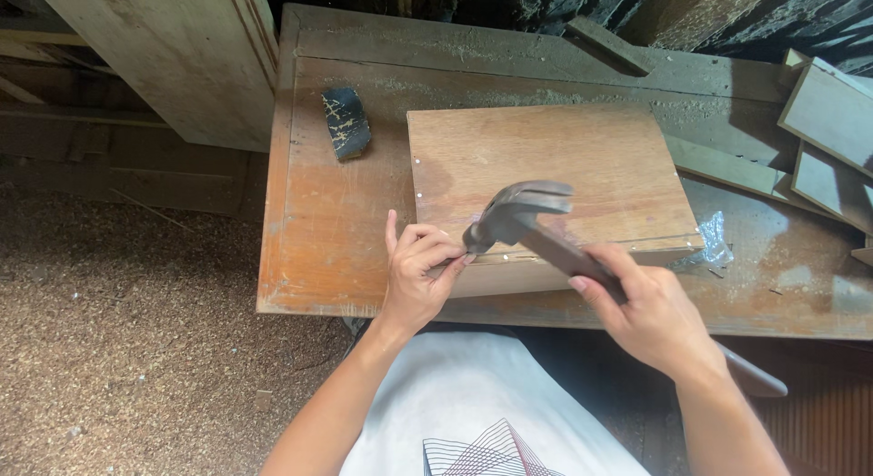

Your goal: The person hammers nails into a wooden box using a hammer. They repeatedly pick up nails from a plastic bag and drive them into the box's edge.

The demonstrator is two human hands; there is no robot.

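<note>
I see my right hand [650,317] wrapped around the handle of a hammer [532,223], fingers pressed together on the grip, with the handle's end sticking out past my wrist toward the near right. The hammer head is just above the near left corner of a board [555,171], claw pointing right. My left hand [416,271] is at that same corner, thumb and forefinger pinched together right under the hammer face; I cannot tell whether a nail sits between them, as it is too small to see. The board is a flat plywood panel lying on the bench [318,221], its near edge thick like the side of a box, and a few small nail heads show along its left edge. A dark, cracked block [346,121] lies on the bench to the far left of the board, well apart. A crumpled clear bag [714,240] sits just beside the board's near right corner. Wood offcuts [827,130] are stacked at the far right.
</note>
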